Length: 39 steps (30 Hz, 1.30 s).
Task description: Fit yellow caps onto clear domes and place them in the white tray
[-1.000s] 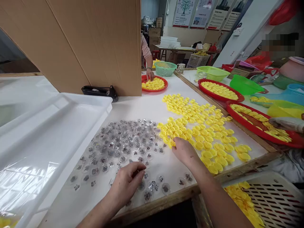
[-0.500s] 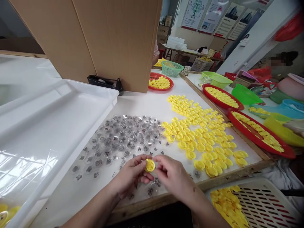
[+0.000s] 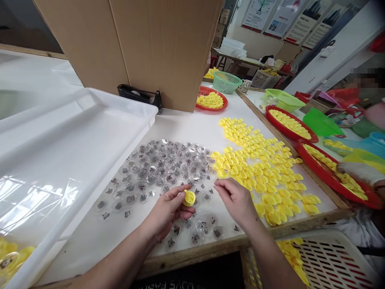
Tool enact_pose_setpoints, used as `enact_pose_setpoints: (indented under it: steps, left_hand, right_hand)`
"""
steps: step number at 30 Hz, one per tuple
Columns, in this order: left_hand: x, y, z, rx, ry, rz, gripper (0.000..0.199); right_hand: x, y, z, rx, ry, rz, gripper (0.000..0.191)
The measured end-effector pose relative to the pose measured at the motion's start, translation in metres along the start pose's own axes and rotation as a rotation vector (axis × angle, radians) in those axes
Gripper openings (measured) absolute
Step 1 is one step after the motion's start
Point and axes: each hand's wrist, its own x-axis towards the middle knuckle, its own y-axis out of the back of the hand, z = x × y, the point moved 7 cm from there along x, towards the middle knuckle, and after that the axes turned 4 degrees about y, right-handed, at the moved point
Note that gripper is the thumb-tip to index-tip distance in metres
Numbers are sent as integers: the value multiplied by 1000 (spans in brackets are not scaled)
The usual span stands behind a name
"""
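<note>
My left hand pinches a small round yellow plastic piece with a raised rim and a small tab, between thumb and fingers above the table. To the right of it, my right hand hovers at the edge of the clear discs, thumb and fingertips pressed together. Whether anything sits in that pinch is too small to tell. Clear discs with small dark printed figures spread over the table in front of both hands. Many matching yellow pieces lie behind and right of my right hand.
At left stands a white tray with yellow pieces in its near corner. A cardboard sheet and a black tape dispenser are behind. A co-worker's gloved hand reaches over a red tray. Below the wooden edge sits a slotted basket.
My right hand has moved right, away from the yellow piece, which stays in my left hand. A co-worker's hand has appeared over the red tray. The whole view has shifted slightly.
</note>
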Motion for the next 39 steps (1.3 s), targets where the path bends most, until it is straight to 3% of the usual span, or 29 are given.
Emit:
enact_pose_setpoints:
  steps: [4, 8, 12, 16, 18, 23, 28, 33, 39]
  left_hand:
    - [1, 2, 0, 14, 5, 41, 26]
    - [3, 3, -1, 20, -10, 35, 24]
    - [3, 5, 0, 26, -21, 32, 26]
    - [4, 6, 2, 32, -39, 47, 28]
    - [4, 4, 3, 40, -56, 37, 30]
    - [3, -1, 3, 88, -76, -18, 34]
    - [0, -5, 6, 131, -112, -78, 33]
    - [1, -5, 6, 96, -128, -106, 30]
    - [0, -5, 5, 59, -116, -125, 28]
  right_hand:
    - [-15, -4, 38, -165, -81, -85, 13]
    - [-16, -22, 38, -190, -104, -194, 31]
    - [-10, -31, 38, -68, -103, -227, 20]
    - [-13, -26, 41, 46, -145, -199, 13]
    - [-18, -24, 36, 186, -200, -210, 10]
    - [-26, -41, 1, 914, -405, -387, 17]
    - [-26, -65, -14, 1089, -503, -473, 29]
    - [-21, -75, -6, 1009, -552, -431, 29]
    - [-12, -66, -12, 932, -430, -290, 19]
